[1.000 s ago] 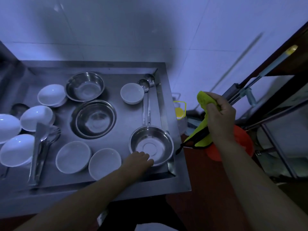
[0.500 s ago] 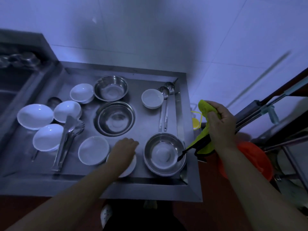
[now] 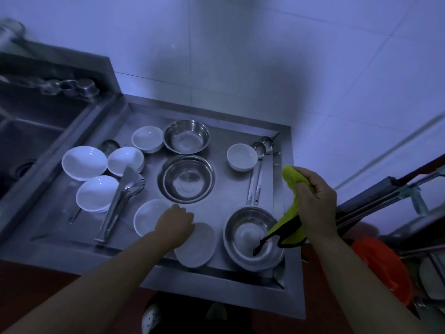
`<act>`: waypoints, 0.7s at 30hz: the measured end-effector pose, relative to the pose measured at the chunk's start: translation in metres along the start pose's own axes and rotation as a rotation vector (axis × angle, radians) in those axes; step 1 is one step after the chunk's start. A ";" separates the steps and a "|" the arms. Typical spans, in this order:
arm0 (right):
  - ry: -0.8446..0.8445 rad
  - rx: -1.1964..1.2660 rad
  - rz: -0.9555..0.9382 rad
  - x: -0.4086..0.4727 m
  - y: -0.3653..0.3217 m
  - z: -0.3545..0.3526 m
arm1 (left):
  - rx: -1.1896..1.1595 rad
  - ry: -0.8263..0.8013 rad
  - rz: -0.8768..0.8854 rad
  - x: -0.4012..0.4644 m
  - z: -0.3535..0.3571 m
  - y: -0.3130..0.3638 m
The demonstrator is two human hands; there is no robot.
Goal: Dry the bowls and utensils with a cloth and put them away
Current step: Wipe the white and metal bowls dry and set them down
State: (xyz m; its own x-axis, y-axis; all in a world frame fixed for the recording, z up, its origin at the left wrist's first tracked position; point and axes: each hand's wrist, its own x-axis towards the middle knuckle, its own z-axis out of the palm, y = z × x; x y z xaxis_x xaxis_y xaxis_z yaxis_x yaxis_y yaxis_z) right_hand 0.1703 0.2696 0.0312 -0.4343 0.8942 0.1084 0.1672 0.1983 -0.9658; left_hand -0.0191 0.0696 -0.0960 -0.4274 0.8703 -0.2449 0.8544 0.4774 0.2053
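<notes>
Fingers of my left hand (image 3: pixel 177 224) curl over the rim of a white bowl (image 3: pixel 196 245) at the front of the steel surface (image 3: pixel 216 283), tipping it slightly. My right hand (image 3: pixel 315 201) grips a yellow-green cloth (image 3: pixel 292 179), its black-edged tail hanging over a steel bowl (image 3: pixel 250 237).
</notes>
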 end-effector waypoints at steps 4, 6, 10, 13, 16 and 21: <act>-0.035 0.015 -0.016 -0.002 -0.014 0.024 | -0.497 0.088 -0.307 -0.020 -0.031 -0.015; -0.064 0.020 -0.033 -0.006 -0.022 0.040 | -0.619 0.184 -0.399 -0.032 -0.052 -0.034; -0.120 0.044 -0.080 -0.017 -0.041 0.076 | -0.739 0.391 -0.449 -0.065 -0.102 -0.074; -0.166 0.061 -0.134 -0.030 -0.057 0.110 | -0.653 0.443 -0.407 -0.088 -0.134 -0.104; -0.242 0.039 -0.173 -0.049 -0.070 0.150 | -0.406 0.446 -0.341 -0.111 -0.153 -0.131; -0.331 0.039 -0.309 -0.091 -0.089 0.220 | -0.237 0.563 -0.171 -0.145 -0.169 -0.173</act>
State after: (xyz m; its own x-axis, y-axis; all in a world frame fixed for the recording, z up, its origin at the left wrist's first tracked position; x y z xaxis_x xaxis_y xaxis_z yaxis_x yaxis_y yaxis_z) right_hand -0.0001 0.0823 0.0551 -0.7191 0.6180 0.3177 -0.0453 0.4144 -0.9089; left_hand -0.1551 -0.1189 0.0646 -0.6971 0.6792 0.2294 0.6991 0.5732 0.4274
